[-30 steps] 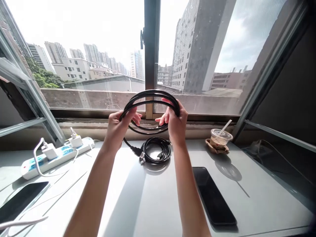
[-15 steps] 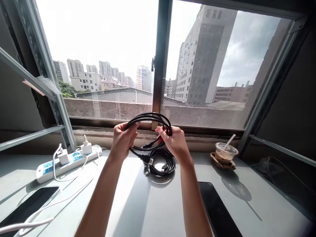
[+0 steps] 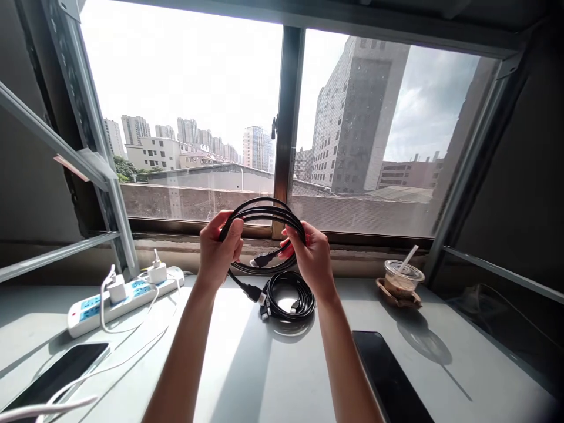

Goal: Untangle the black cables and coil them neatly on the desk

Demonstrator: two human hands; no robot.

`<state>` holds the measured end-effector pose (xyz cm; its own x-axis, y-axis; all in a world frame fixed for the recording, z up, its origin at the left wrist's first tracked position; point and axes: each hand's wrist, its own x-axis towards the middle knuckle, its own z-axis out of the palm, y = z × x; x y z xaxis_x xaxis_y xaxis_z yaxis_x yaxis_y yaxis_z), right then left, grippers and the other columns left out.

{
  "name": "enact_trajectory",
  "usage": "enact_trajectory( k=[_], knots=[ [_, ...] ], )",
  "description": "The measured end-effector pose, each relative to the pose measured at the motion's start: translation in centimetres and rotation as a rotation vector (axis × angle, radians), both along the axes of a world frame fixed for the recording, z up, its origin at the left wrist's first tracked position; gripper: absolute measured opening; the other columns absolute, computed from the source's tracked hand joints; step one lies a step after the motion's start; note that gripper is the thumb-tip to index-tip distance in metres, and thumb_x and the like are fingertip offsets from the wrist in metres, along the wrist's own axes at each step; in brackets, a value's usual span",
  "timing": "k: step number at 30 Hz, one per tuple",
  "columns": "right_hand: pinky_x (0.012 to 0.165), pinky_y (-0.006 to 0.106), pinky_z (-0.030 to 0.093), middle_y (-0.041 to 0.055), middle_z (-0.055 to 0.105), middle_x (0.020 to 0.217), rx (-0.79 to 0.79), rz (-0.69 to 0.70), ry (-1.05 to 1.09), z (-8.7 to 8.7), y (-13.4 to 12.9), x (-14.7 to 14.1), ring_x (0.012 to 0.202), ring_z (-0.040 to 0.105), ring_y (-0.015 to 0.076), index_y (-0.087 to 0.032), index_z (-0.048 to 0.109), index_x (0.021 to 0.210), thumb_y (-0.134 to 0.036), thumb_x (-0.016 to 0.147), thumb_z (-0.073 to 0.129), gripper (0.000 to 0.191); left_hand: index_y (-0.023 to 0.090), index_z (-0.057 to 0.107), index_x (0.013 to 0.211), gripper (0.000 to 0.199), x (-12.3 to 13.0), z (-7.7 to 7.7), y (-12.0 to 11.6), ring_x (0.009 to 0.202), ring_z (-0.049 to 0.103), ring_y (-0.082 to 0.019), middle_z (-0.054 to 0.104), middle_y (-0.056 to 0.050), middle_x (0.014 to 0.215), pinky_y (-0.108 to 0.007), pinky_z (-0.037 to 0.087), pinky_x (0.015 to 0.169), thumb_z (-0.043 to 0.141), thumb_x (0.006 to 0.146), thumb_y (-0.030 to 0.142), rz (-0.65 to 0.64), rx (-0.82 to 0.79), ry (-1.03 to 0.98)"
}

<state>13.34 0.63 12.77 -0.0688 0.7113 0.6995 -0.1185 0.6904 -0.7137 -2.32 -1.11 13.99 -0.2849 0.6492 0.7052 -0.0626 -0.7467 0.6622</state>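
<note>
Left grip point(image 3: 219, 249) and right grip point(image 3: 315, 258) clasp opposite sides of looped black cable point(image 3: 263, 208); coiled cable point(image 3: 307, 296) on worktop point(image 3: 282, 376) below grips.

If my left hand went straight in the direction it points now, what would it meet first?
Apart from the black cable coil it holds, the left hand would probably meet the window's lower frame or left pane; depth is hard to judge.
</note>
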Motion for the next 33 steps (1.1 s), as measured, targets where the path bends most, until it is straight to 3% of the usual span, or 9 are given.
enact_trajectory(
  k=[5,11,19,24,28,30,33],
  knots=[
    [0.043,0.02,0.044,-0.0015,0.061,0.061,-0.019,0.021,0.044,-0.1,-0.3,-0.6,0.043,0.06,0.0116,-0.017,0.055,0.077,-0.049,0.084,0.057,0.032,0.019,0.058,0.08,0.043,-0.6,-0.4,0.5,0.029,0.027,-0.005,0.03,0.01,0.039,-0.015,0.023,0.028,0.071,0.069,0.058,0.11,0.095,0.037],
    [0.041,0.018,0.042,-0.0045,0.055,0.057,-0.044,-0.013,0.073,-0.1,-0.8,-1.2,0.041,0.056,0.0089,-0.018,0.054,0.076,-0.044,0.084,0.058,0.028,0.02,0.056,0.087,0.045,-2.0,-0.1,-0.4,0.029,0.024,-0.005,0.027,0.012,0.041,-0.015,0.023,0.027,0.07,0.069,0.059,-0.108,-0.051,0.192],
    [0.043,0.017,0.045,-0.005,0.054,0.058,0.046,-0.058,0.185,0.5,-3.7,-1.8,0.044,0.052,0.0069,-0.02,0.057,0.076,-0.034,0.082,0.059,0.015,0.021,0.062,0.094,0.031,-1.1,-0.6,-1.5,0.035,0.03,-0.005,0.038,0.008,0.048,-0.018,0.026,0.033,0.067,0.078,0.047,0.196,0.21,0.129],
    [0.038,0.017,0.045,-0.0073,0.045,0.052,0.09,-0.06,0.297,1.0,-5.2,-0.9,0.04,0.041,0.0057,-0.022,0.059,0.075,-0.029,0.077,0.062,0.008,0.022,0.062,0.094,0.025,0.3,-0.9,-1.9,0.037,0.028,-0.005,0.039,0.008,0.049,-0.018,0.028,0.035,0.066,0.081,0.043,0.157,0.325,0.078],
    [0.035,0.019,0.047,-0.0091,0.038,0.05,0.042,0.15,0.138,1.4,-5.9,0.5,0.038,0.039,0.0057,-0.021,0.058,0.081,-0.038,0.077,0.066,0.019,0.02,0.061,0.087,0.026,0.8,-0.7,-1.7,0.031,0.027,-0.005,0.035,0.01,0.043,-0.016,0.024,0.029,0.064,0.082,0.046,0.076,0.383,0.102],
    [0.038,0.019,0.049,-0.0104,0.038,0.049,0.006,0.223,0.021,1.3,-6.1,1.0,0.038,0.039,0.0054,-0.021,0.057,0.092,-0.044,0.077,0.066,0.028,0.018,0.06,0.08,0.03,0.9,-0.6,-1.6,0.029,0.028,-0.004,0.035,0.009,0.042,-0.016,0.022,0.028,0.062,0.082,0.048,0.143,0.37,0.129],
    [0.045,0.019,0.05,-0.0114,0.04,0.05,-0.014,0.139,-0.072,1.0,-6.0,1.1,0.042,0.046,0.0061,-0.023,0.051,0.116,-0.048,0.078,0.067,0.048,0.016,0.056,0.067,0.038,0.6,-0.3,-1.6,0.03,0.033,-0.005,0.037,0.007,0.041,-0.017,0.023,0.03,0.059,0.083,0.051,0.321,0.25,0.195]
  ],
)
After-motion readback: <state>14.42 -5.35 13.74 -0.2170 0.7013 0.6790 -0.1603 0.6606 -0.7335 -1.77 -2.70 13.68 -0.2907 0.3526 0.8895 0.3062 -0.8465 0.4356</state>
